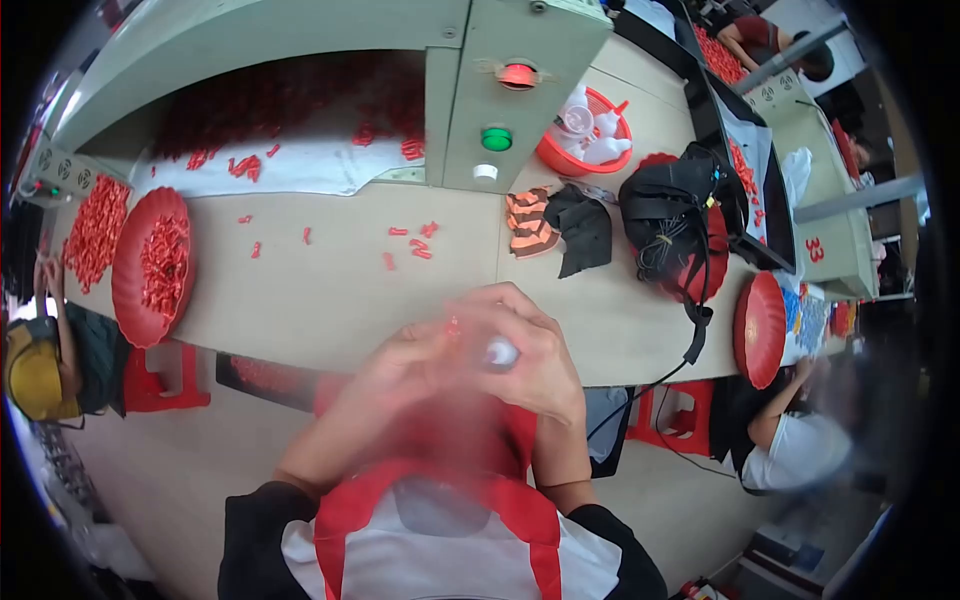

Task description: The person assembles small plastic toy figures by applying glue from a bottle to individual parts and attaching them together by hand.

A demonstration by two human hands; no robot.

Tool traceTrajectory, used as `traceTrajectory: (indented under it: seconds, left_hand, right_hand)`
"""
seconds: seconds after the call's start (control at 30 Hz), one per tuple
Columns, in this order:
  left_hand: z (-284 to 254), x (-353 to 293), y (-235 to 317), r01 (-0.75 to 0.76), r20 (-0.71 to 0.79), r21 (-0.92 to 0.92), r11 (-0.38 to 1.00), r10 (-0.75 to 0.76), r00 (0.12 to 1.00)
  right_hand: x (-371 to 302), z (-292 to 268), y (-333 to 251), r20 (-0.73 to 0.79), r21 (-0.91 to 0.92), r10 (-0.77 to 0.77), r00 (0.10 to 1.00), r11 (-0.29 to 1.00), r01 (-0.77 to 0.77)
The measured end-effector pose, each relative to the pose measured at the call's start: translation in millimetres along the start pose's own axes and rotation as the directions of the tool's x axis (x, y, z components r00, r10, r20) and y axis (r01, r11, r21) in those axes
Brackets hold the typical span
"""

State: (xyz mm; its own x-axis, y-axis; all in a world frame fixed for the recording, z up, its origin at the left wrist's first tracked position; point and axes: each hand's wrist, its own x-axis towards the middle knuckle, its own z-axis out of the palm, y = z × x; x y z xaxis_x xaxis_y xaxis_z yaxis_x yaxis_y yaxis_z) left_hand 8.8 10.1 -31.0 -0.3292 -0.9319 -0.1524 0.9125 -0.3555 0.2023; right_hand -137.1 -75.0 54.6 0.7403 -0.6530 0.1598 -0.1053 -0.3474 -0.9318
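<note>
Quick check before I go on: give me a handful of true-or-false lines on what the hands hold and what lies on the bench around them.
1. Both hands are raised together close to the camera, the right hand around a small white piece. True.
2. The left hand lies flat on the bench. False: it is lifted, its fingertips meeting the right hand at a small red piece.
3. A red dish of small red parts sits at the bench's left end. True.
4. The black bag hangs on the left wall. False: it lies on the bench, to the right.
5. The machine panel shows a green button under a red one. True.
6. The orange basket holds red parts. False: it holds white pieces.
</note>
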Motion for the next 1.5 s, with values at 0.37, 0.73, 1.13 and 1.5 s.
traceTrajectory:
  seconds: [0.37,0.73,1.13,1.5]
  left_hand:
    - [18.8,-14.3,12.0,-0.136,-0.153,0.267,0.954,0.182,0.971]
    - [25.0,-24.0,26.1,-0.424,-0.169,0.702,0.571,0.713,0.681]
    - [39.1,-29.9,31.6,-0.380,-0.043,0.877,0.293,0.837,0.545]
    - [38.9,-30.5,28.1,-0.405,0.012,0.883,0.237,0.852,0.524]
  right_hand:
    - [6.2,14.4,13.5,-0.033,-0.012,0.016,0.999,1.000,-0.016]
    - [-6.2,20.3,8.8,-0.209,-0.117,0.138,0.968,0.979,-0.164]
    - [-7.5,37.7,-8.8,-0.342,-0.343,-0.447,0.827,0.878,0.333]
    - [-3.1,42.2,-16.0,-0.307,-0.368,-0.441,0.843,0.872,0.322]
